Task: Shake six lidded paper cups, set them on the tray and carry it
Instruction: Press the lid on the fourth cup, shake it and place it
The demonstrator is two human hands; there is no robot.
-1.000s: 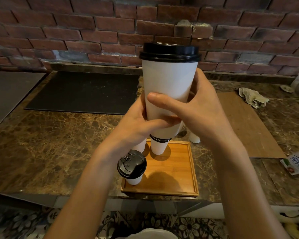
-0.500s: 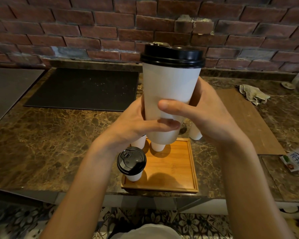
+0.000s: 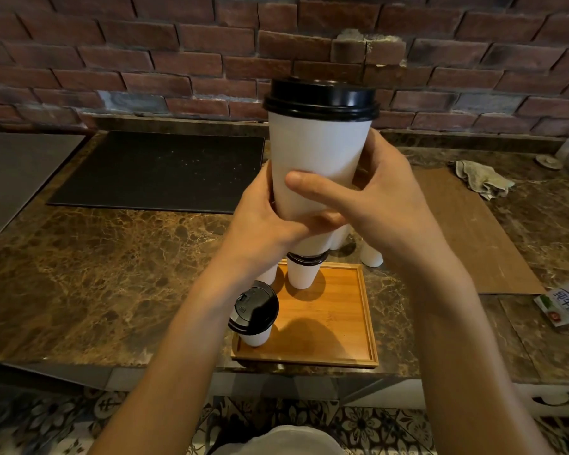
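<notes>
A white paper cup with a black lid (image 3: 316,149) is held upright in the air above the counter. My left hand (image 3: 263,218) grips its lower part from the left, and my right hand (image 3: 378,198) wraps it from the right with the thumb across the front. Below lies a square wooden tray (image 3: 335,320). A lidded cup (image 3: 255,313) stands at the tray's near left corner and another (image 3: 303,270) at its far edge. More white cups (image 3: 370,256) stand behind the tray, mostly hidden by my hands.
The brown marble counter (image 3: 112,267) ends at a front edge just below the tray. A black mat (image 3: 165,169) lies at the back left, a brown board (image 3: 473,231) at the right, a crumpled cloth (image 3: 483,178) beyond it, and a milk packet (image 3: 565,307) at far right. A brick wall (image 3: 145,54) backs it.
The held cup has shifted slightly up and down in both hands' grip. The cups on the tray have stayed put.
</notes>
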